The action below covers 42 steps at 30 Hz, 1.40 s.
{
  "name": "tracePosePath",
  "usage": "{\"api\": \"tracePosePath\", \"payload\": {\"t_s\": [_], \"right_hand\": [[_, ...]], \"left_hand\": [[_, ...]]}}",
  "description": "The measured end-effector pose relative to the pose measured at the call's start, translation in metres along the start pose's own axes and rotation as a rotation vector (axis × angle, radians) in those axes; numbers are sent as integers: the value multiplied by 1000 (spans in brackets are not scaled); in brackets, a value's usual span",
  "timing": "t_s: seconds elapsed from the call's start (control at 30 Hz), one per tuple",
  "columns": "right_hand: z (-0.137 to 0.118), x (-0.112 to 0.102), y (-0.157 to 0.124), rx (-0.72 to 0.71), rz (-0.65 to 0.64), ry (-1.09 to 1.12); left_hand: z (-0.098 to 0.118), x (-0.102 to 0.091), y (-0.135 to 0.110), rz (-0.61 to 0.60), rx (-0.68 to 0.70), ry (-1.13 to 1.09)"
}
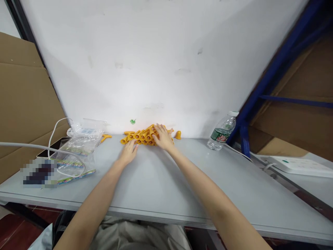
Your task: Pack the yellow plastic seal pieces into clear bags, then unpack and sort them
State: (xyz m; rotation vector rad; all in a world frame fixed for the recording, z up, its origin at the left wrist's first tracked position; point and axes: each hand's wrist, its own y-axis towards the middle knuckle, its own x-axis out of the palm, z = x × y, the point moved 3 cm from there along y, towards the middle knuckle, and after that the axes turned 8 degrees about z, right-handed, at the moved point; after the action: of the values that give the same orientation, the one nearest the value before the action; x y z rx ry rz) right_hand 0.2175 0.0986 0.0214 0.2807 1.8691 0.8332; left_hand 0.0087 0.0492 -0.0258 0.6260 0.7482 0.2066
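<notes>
Yellow plastic cone-like pieces (pixel 142 137) lie stacked in rows against the white wall, their hollow ends facing me. My left hand (pixel 128 152) rests at the front left of this stack, thumb apart from the fingers, fingertips touching the lower pieces. Over the right end of the stack lies my right hand (pixel 164 138), its fingers spread across the upper pieces and hiding some of them. One separate yellow piece (pixel 178 135) stands upright just right of the stack.
Left on the grey table (pixel 161 187) are clear plastic bags (pixel 84 142), a white cable (pixel 53 133), a phone-like dark object (pixel 56 147) and a yellow forked piece (pixel 105 137). A water bottle (pixel 223 132) stands right, before a blue frame (pixel 244 139) and white power strip (pixel 299 165).
</notes>
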Motion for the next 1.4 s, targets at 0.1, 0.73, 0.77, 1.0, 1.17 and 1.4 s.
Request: {"api": "tracePosePath", "payload": {"t_s": [0.1,0.73,0.77,1.0,1.17,1.4], "right_hand": [[45,-15,4,222,188,38],[144,32,-17,633,-189,-138],[143,31,-19,630,-183,-142],[134,18,-44,689,-125,-156],[118,6,-66,716,-63,-116],[108,-10,-66,641,315,165]], "left_hand": [[-1,1,0,-8,2,5],[4,6,-3,-34,44,-15],[4,6,-3,-34,45,-17],[1,8,-4,-21,53,-7],[3,9,-4,-66,61,22],[-21,-15,11,229,-172,172]]}}
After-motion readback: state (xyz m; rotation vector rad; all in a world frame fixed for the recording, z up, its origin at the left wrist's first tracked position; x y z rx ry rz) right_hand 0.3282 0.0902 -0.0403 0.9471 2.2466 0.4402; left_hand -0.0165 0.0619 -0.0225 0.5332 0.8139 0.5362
